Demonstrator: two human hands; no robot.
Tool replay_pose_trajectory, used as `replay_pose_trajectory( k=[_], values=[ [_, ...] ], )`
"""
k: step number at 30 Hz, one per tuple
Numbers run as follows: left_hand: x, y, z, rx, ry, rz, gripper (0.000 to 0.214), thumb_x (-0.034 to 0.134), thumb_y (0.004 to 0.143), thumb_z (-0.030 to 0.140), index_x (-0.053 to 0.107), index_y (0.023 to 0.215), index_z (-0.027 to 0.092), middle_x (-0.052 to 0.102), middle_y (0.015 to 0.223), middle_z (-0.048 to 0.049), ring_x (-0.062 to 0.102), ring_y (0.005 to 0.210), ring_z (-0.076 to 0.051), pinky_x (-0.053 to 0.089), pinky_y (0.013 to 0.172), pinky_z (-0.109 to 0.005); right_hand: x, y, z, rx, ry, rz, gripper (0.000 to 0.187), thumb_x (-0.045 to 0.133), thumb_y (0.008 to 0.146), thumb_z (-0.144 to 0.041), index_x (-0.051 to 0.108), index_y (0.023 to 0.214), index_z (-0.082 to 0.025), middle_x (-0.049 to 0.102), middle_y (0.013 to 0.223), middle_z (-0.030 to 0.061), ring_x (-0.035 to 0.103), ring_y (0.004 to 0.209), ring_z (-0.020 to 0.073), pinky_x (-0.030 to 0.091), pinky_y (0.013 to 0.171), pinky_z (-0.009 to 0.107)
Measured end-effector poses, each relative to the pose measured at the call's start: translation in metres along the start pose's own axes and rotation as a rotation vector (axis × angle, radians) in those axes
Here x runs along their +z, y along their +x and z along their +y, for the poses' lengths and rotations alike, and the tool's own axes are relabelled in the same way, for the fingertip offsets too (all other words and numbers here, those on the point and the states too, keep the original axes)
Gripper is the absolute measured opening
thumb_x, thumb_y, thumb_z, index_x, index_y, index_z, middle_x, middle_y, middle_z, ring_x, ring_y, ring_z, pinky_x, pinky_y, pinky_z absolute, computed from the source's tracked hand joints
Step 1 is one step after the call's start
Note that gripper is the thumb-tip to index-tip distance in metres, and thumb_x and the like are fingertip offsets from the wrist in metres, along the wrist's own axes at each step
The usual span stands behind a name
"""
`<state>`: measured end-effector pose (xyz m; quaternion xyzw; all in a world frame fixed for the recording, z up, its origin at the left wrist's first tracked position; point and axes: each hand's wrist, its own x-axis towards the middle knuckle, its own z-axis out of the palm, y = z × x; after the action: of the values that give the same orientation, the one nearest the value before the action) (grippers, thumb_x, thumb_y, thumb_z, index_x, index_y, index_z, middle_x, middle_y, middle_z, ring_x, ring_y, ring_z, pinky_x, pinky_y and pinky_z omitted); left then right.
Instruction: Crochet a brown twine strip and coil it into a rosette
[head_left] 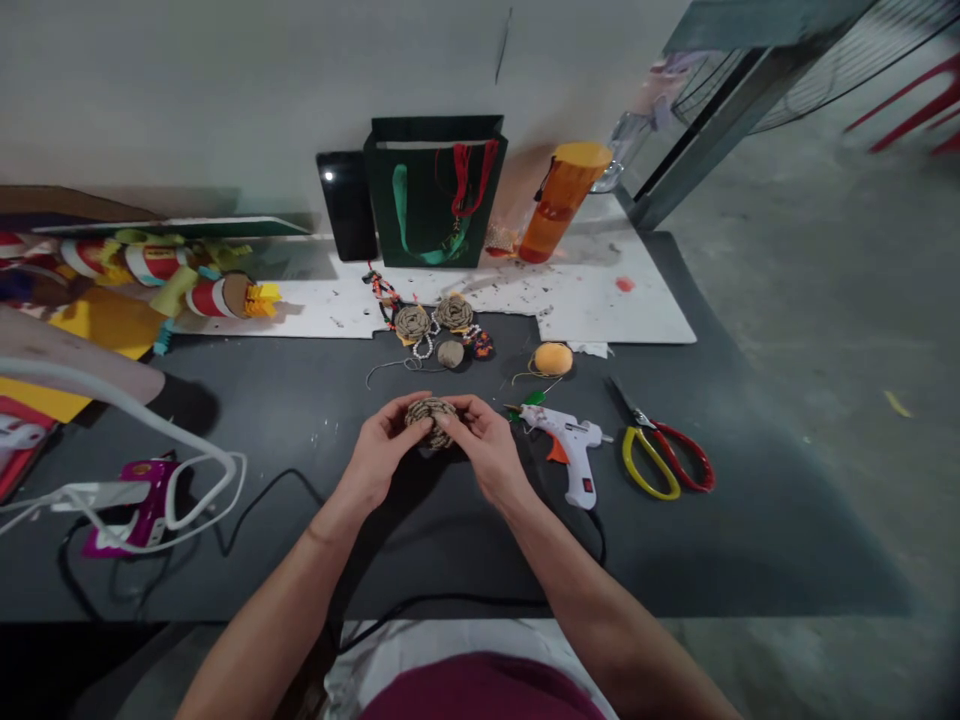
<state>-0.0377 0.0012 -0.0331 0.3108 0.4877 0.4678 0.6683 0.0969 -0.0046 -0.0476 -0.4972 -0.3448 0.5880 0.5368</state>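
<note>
Between my two hands is a round, brown-grey braided cord rosette (430, 408), held just above the dark table. My left hand (384, 446) grips its left edge, thumb pressed on the top face. From the other side my right hand (481, 436) pinches the right edge, its thumb also on top. Fingers under the piece are hidden. Beyond it lie two similar rosettes (412, 322), a small ball of grey-brown cord (451, 354) and bead strings (424, 346). A white glue gun (571, 446) with an orange trigger rests right of my right hand.
Scissors (660, 455) with yellow and red handles lie at right, near a yellow yarn ball (553, 359). Along the wall stand a dark green gift bag (439, 215), a black phone (346, 207) and an orange bottle (562, 205). Cables and a purple power strip (142, 505) occupy the left.
</note>
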Motion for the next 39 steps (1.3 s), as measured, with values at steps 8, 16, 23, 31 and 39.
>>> replay_pose_trajectory(
  k=[8,16,23,31,39],
  values=[
    [-0.001,-0.002,0.0045,-0.032,0.12,-0.073,0.037,0.083,0.058,0.026,0.073,0.092,0.015,0.073,0.086,-0.005,0.064,0.077,-0.016,0.05,0.074,-0.027,-0.0052,0.0002,0.0004,-0.012,-0.024,-0.037,0.03,0.072,0.072,-0.048,0.067,0.083,-0.02,0.068,0.074,0.0006,0.061,0.068,0.0147,0.049,0.066,0.027],
    [-0.0012,-0.0004,-0.0004,-0.011,0.081,0.002,0.038,0.084,0.057,0.029,0.075,0.091,0.015,0.075,0.086,-0.0046,0.065,0.076,-0.016,0.051,0.076,-0.029,-0.002,0.0011,-0.001,-0.079,-0.081,-0.003,0.027,0.076,0.067,-0.043,0.066,0.081,-0.022,0.07,0.078,0.0013,0.063,0.073,0.0162,0.052,0.067,0.028],
    [0.0,0.0015,-0.0022,0.012,-0.01,0.103,0.038,0.086,0.053,0.029,0.074,0.087,0.016,0.074,0.084,-0.0029,0.064,0.075,-0.014,0.05,0.08,-0.029,-0.0013,-0.0015,-0.0021,-0.113,-0.145,0.015,0.025,0.069,0.074,-0.04,0.066,0.09,-0.021,0.07,0.08,0.0018,0.064,0.072,0.0158,0.053,0.065,0.028],
    [0.0003,0.0001,0.0025,-0.086,-0.056,0.022,0.037,0.085,0.056,0.036,0.074,0.084,0.014,0.074,0.082,-0.0047,0.064,0.07,-0.014,0.05,0.068,-0.025,-0.001,-0.0012,-0.0013,-0.113,-0.145,-0.012,0.025,0.073,0.07,-0.035,0.067,0.09,-0.022,0.074,0.087,0.0039,0.068,0.081,0.0193,0.056,0.078,0.034],
    [-0.002,0.0013,0.003,-0.138,-0.075,-0.004,0.037,0.086,0.055,0.032,0.075,0.087,0.015,0.074,0.083,-0.004,0.065,0.071,-0.014,0.052,0.074,-0.028,-0.0035,-0.0008,0.0001,-0.16,-0.187,-0.029,0.022,0.067,0.078,-0.039,0.07,0.09,-0.022,0.073,0.089,0.005,0.068,0.083,0.0201,0.055,0.077,0.034]
  ],
)
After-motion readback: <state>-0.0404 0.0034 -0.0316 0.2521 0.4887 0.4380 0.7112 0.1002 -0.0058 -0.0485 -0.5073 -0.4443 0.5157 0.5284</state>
